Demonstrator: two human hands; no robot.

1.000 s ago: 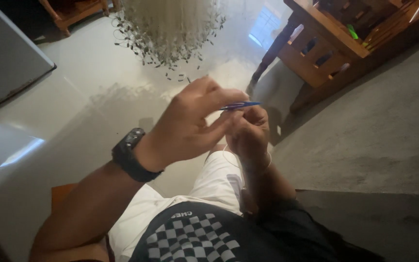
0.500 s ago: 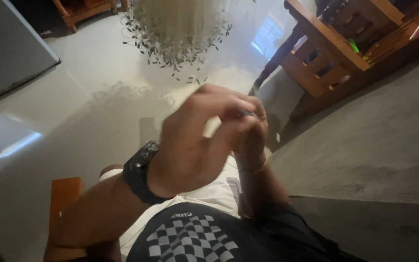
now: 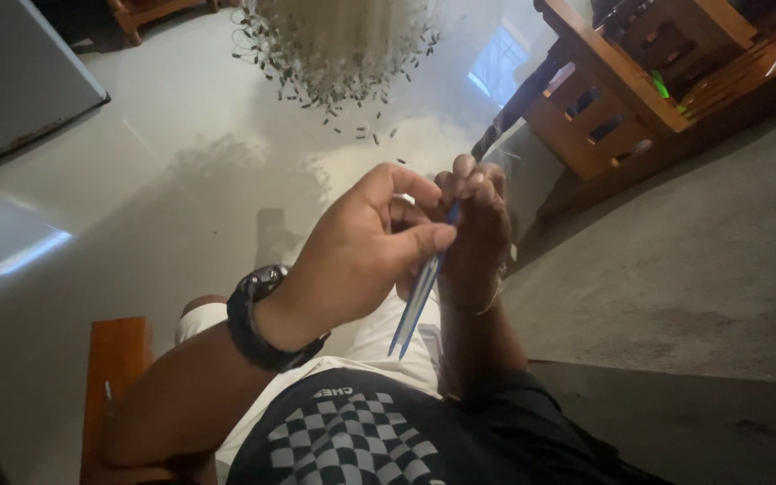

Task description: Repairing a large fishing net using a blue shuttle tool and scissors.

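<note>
My left hand [image 3: 361, 256], with a black watch [image 3: 258, 314] on its wrist, meets my right hand [image 3: 478, 224] in front of my chest. Two thin blue sticks [image 3: 417, 301] run between them, their pointed ends slanting down towards my lap. The fingers of my right hand curl around the sticks' upper ends. My left thumb presses against the sticks just below that, with the other fingers bent behind them. What lies inside the curled fingers is hidden.
A pale fringed heap [image 3: 343, 45] with loose dark bits lies on the shiny floor [image 3: 136, 180] ahead. Wooden furniture [image 3: 621, 81] stands at the upper right beside a grey rug [image 3: 702, 269]. A wooden seat edge [image 3: 117, 359] shows at the lower left, a grey panel [image 3: 11, 81] at the upper left.
The blue sticks lay level between the fingertips before; they now hang slanting down towards my lap. Both hands have stayed together and shifted slightly.
</note>
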